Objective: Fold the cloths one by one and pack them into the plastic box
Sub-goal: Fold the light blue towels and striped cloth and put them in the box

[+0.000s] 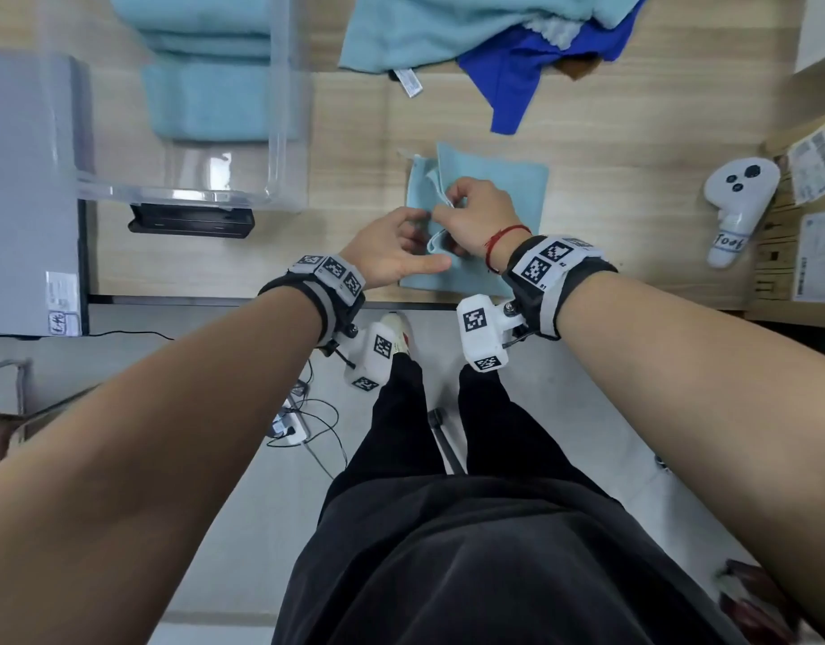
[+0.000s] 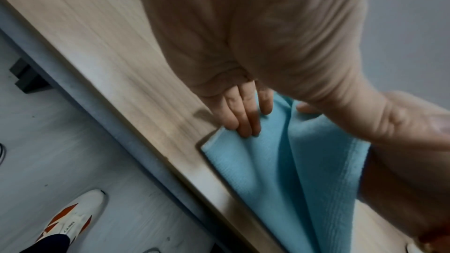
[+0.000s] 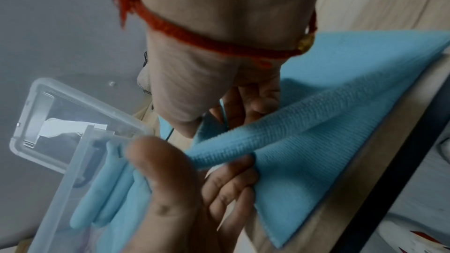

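Lying near the front edge of the wooden table (image 1: pixel 610 146), the light blue cloth (image 1: pixel 503 179) is partly folded, one flap turned up along its left side. The right hand (image 1: pixel 480 216) has a closed grip on it: thumb and fingers pinch a raised fold of the fabric near the cloth's middle, and the right wrist view shows the fabric pulled up into a ridge from there. The left hand (image 1: pixel 392 253) meets the same cloth at its left edge; its fingers (image 2: pixel 243 114) lie fairly straight, tips pressing on the cloth's corner by the table edge, while the thumb reaches toward the lifted fold, and whether that thumb pinches the fabric cannot be told. Left of the cloth and farther back stands the clear plastic box (image 1: pixel 280 132), holding a stack of folded cloths (image 1: pixel 210 86) of the same light blue. At the back of the table lies a heap of unfolded cloths (image 1: pixel 471 34), light blue with a dark blue one on it. A white controller (image 1: pixel 736 202) rests to the right, near cardboard boxes (image 1: pixel 806 216). A flat black device (image 1: pixel 191 221) lies just in front of the plastic box.
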Demonstrator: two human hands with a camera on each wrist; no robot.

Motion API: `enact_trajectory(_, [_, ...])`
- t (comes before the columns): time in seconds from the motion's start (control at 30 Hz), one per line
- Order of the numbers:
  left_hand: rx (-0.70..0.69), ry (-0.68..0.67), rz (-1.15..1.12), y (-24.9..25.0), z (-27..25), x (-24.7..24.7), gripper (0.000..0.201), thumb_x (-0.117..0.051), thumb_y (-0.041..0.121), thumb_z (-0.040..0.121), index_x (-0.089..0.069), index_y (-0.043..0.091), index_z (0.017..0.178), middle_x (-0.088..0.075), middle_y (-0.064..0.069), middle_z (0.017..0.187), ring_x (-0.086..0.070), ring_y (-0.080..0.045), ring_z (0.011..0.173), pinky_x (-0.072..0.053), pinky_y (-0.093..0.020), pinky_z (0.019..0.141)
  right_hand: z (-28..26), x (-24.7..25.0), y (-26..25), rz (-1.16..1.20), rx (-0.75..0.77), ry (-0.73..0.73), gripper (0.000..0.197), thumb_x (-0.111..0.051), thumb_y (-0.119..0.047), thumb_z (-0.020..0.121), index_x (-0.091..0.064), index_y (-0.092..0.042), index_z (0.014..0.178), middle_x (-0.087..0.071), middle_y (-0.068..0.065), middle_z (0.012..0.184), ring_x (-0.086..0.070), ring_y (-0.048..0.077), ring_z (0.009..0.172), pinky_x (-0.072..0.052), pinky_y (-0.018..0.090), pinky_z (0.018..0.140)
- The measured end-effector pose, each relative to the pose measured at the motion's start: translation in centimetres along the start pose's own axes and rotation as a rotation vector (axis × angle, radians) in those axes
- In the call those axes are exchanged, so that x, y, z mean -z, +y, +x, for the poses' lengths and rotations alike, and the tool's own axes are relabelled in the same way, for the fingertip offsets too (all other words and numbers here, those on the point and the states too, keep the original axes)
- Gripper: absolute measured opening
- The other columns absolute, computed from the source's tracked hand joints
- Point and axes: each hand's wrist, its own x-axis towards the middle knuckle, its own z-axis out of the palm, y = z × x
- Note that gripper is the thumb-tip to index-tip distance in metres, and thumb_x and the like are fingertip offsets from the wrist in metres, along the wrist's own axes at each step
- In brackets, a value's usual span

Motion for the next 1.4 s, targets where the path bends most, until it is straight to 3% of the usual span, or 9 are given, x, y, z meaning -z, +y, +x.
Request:
enact_trajectory(0.07, [0.009, -0.005, 0.003, 0.3, 0.1, 0.3, 0.078, -0.076, 0.009, 0.08, -0.031, 0.007, 0.145, -0.06, -0.002, 0.077, -0.057, 0.007, 0.059, -0.045, -0.01, 0.065, 0.0, -0.2, -0.1, -0.004, -0.006, -0.036, 0.012, -0.06, -0.03, 0.081, -0.06, -0.018, 0.083, -0.063, -0.003, 0.063, -0.061, 0.017, 0.051, -0.052, 0.023, 0.055])
enact_trajectory(0.1, [0.01, -0.005, 0.008, 0.4, 0.1, 0.5, 0.077, -0.072, 0.013, 0.085, -0.027, 0.009, 0.147, -0.062, -0.02, 0.095, -0.059, 0.006, 0.063, -0.046, -0.011, 0.067, -0.1, -0.2, -0.2, 0.006, -0.02, -0.067, 0.016, -0.059, -0.032, 0.083, -0.061, -0.016, 0.084, -0.064, -0.002, 0.063, -0.06, 0.016, 0.049, -0.049, 0.021, 0.051])
enact_trajectory(0.17, [0.023, 0.016, 0.025, 0.8, 0.4, 0.7, 0.076, -0.065, 0.035, 0.089, -0.024, 0.017, 0.15, -0.058, 0.007, 0.092, -0.062, -0.002, 0.078, -0.049, -0.017, 0.078, -0.3, -0.1, -0.2, 0.038, -0.063, -0.132, 0.027, -0.055, -0.038, 0.087, -0.065, -0.013, 0.087, -0.067, 0.002, 0.064, -0.059, 0.019, 0.046, -0.045, 0.023, 0.047])
enact_trajectory(0.3, [0.076, 0.043, 0.067, 1.3, 1.2, 1.1, 0.075, -0.054, 0.063, 0.086, -0.026, 0.033, 0.149, -0.07, -0.002, 0.108, -0.07, -0.017, 0.092, -0.056, -0.038, 0.089, -0.6, 0.6, 0.5, 0.056, -0.109, -0.202, 0.029, -0.046, -0.031, 0.087, -0.07, -0.014, 0.083, -0.068, 0.005, 0.066, -0.056, 0.021, 0.047, -0.043, 0.025, 0.047])
enact_trajectory(0.5, [-0.158, 0.155, 0.455, 1.7, 2.2, 0.9, 0.093, -0.072, 0.017, 0.079, -0.017, 0.037, 0.152, -0.06, -0.007, 0.076, -0.058, -0.014, 0.068, -0.048, -0.018, 0.07, -1.4, 1.8, 2.7, -0.033, -0.054, -0.247, 0.02, -0.054, -0.026, 0.087, -0.071, -0.016, 0.087, -0.069, 0.005, 0.074, -0.056, 0.019, 0.054, -0.051, 0.028, 0.057])
enact_trajectory(0.7, [-0.206, 0.208, 0.539, 2.0, 1.5, 0.6, 0.094, -0.065, 0.007, 0.081, -0.009, 0.024, 0.155, -0.055, 0.0, 0.071, -0.06, -0.02, 0.073, -0.047, -0.024, 0.071, -1.9, 3.3, 5.3, -0.254, 0.092, -0.088, 0.007, -0.063, -0.031, 0.082, -0.064, -0.024, 0.081, -0.062, -0.011, 0.067, -0.06, 0.015, 0.073, -0.05, 0.027, 0.074])
enact_trajectory(0.93, [-0.144, 0.253, 0.573, 1.4, 0.6, 0.5, 0.092, -0.062, 0.01, 0.085, -0.003, 0.023, 0.155, -0.055, 0.003, 0.069, -0.057, -0.018, 0.071, -0.042, -0.023, 0.07, -3.9, 4.2, 7.9, -0.545, 0.219, -0.173, 0.081, -0.075, -0.07, 0.057, -0.043, -0.031, 0.12, -0.042, -0.005, 0.121, -0.047, 0.014, 0.106, -0.047, 0.036, 0.08])
enact_trajectory(1.2, [-0.101, 0.311, 0.592, 0.9, 1.3, 0.3, 0.085, -0.06, 0.011, 0.086, -0.01, 0.02, 0.155, -0.059, -0.004, 0.081, -0.059, -0.021, 0.08, -0.045, -0.027, 0.077, -4.8, 3.7, 9.1, -0.639, 0.292, -0.081, 0.066, -0.073, -0.033, 0.074, -0.042, -0.027, 0.133, -0.04, 0.001, 0.128, -0.044, 0.022, 0.117, -0.048, 0.035, 0.077])
enact_trajectory(1.4, [-0.067, 0.283, 0.611, 0.7, 1.9, 0.4, 0.088, -0.063, 0.012, 0.086, -0.009, 0.018, 0.155, -0.056, -0.003, 0.084, -0.057, -0.022, 0.082, -0.047, -0.03, 0.084, -4.8, 3.8, 10.0, -0.676, 0.332, -0.093, 0.075, -0.073, -0.009, 0.068, -0.043, -0.024, 0.135, -0.039, 0.004, 0.127, -0.042, 0.024, 0.113, -0.039, 0.029, 0.067])
